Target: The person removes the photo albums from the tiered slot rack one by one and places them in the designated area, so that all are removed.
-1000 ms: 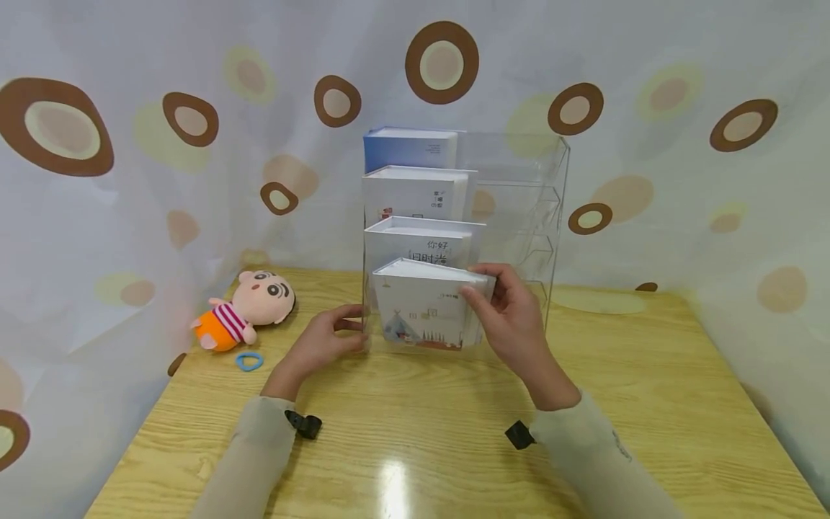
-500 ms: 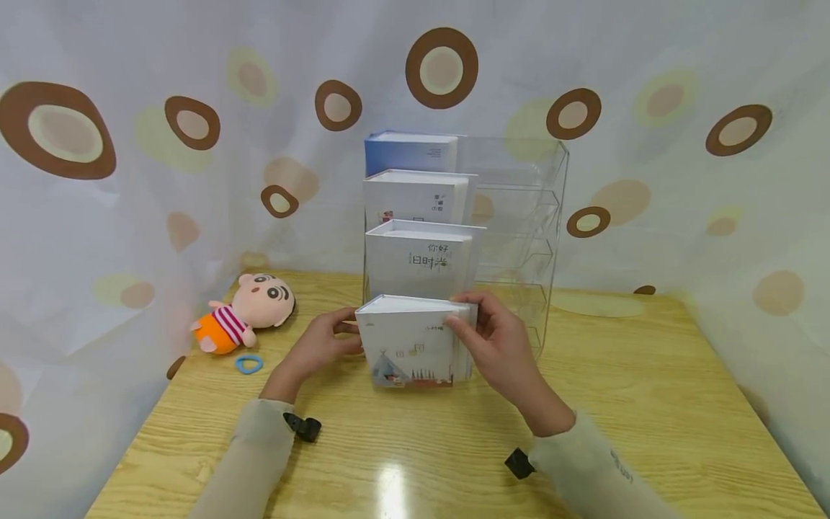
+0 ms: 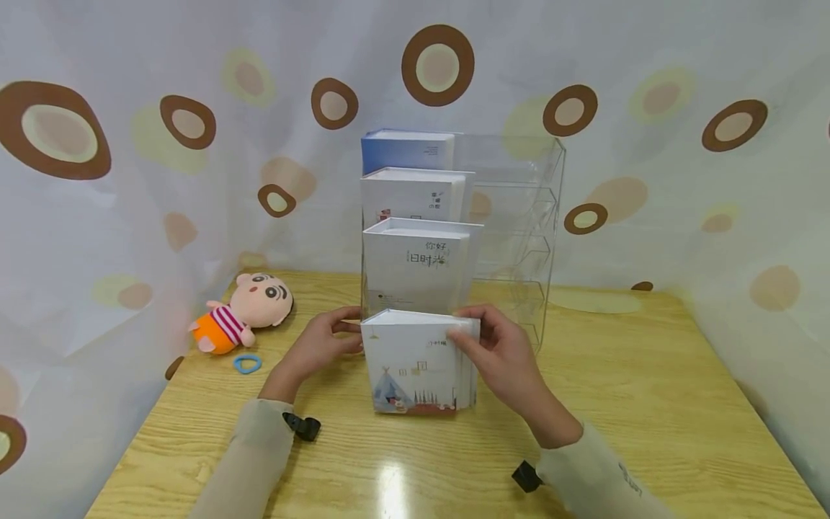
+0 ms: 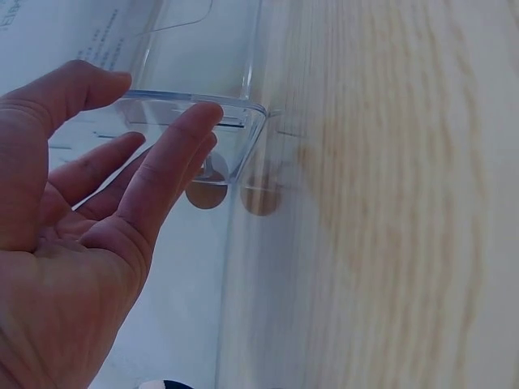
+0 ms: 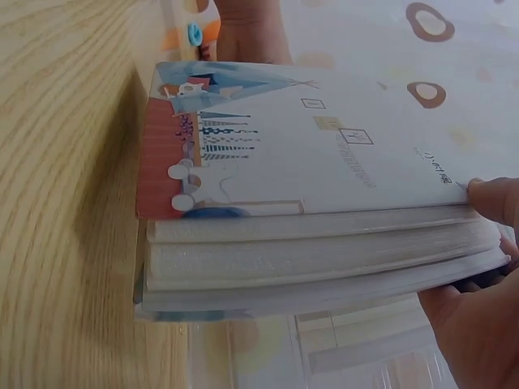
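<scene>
My right hand [image 3: 507,358] pinches the upper right edge of a thick white book [image 3: 410,364], thumb on the front cover and fingers behind. A blue tent drawing decorates the cover. The book is upright in front of a clear tiered rack [image 3: 547,216]; its lower edge is close over the tabletop in the right wrist view. My left hand [image 3: 320,344] is at the rack's lower left side, thumb and fingers extended. In the left wrist view these fingers [image 4: 166,166] lie along the rack's clear bottom corner. Part of this hand is hidden behind the book and rack.
Three more books stand in the rack's left side: a blue one [image 3: 405,153] on top, a white one [image 3: 408,198] below, and another white one [image 3: 402,267] lower. A soft doll [image 3: 243,311] and a blue ring [image 3: 247,364] lie left on the wooden table [image 3: 648,404].
My right hand has drawn the white book out of the rack's lowest tier, toward me and down close to the table. My left hand has stayed at the rack's side.
</scene>
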The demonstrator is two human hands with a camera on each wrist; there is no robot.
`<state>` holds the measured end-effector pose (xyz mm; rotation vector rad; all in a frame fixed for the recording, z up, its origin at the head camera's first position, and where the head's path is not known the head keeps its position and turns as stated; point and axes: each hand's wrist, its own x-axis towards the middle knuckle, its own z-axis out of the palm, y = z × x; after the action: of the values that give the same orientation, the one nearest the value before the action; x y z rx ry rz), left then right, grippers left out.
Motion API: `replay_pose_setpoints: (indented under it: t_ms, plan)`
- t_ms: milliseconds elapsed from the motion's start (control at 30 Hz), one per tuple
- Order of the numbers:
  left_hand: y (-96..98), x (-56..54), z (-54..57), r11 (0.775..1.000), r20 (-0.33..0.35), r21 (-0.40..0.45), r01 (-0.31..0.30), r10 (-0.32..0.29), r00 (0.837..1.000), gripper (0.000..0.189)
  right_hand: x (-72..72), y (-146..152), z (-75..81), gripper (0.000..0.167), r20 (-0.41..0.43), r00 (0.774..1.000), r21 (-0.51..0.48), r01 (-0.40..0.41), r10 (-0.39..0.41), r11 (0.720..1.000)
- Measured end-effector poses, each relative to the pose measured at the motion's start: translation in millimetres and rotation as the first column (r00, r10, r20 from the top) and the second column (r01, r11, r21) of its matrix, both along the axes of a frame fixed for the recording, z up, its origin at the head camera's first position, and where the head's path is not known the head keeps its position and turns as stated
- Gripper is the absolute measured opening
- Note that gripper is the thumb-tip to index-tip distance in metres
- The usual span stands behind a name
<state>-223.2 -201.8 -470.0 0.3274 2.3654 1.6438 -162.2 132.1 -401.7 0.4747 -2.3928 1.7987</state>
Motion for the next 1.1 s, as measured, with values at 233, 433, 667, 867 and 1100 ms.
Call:
replay_pose_setpoints:
  t_ms: [233, 433, 667, 867, 1100]
  plan:
    - [1.3, -0.7, 0.6, 1.000, -0.007, -0.017, -0.005, 0.005, 1.000, 0.063, 4.3, -0.9, -1.5, 0.022, 0.042, 0.999, -0.024, -0.006, 0.007, 1.000]
    - [0.6, -0.6, 0.5, 0.998, -0.021, -0.058, -0.010, 0.009, 1.000, 0.066, 6.7, -2.8, -4.8, 0.023, 0.085, 0.996, -0.054, -0.024, 0.028, 0.998]
    - [-0.5, -0.7, -0.1, 0.999, -0.019, -0.042, -0.015, 0.014, 1.000, 0.066, 6.0, -6.4, -7.7, 0.025, 0.178, 0.984, -0.058, 0.001, 0.010, 0.998]
    - [-1.4, -1.4, -0.8, 0.999, -0.026, -0.042, -0.021, 0.020, 0.999, 0.065, 4.4, -7.8, -7.0, 0.027, 0.216, 0.976, -0.042, 0.012, -0.003, 0.999]
    - [-1.4, -0.8, 0.3, 0.998, -0.030, -0.051, -0.025, 0.024, 0.999, 0.064, 0.7, -6.1, -4.8, 0.028, 0.200, 0.979, 0.038, 0.019, -0.026, 0.999]
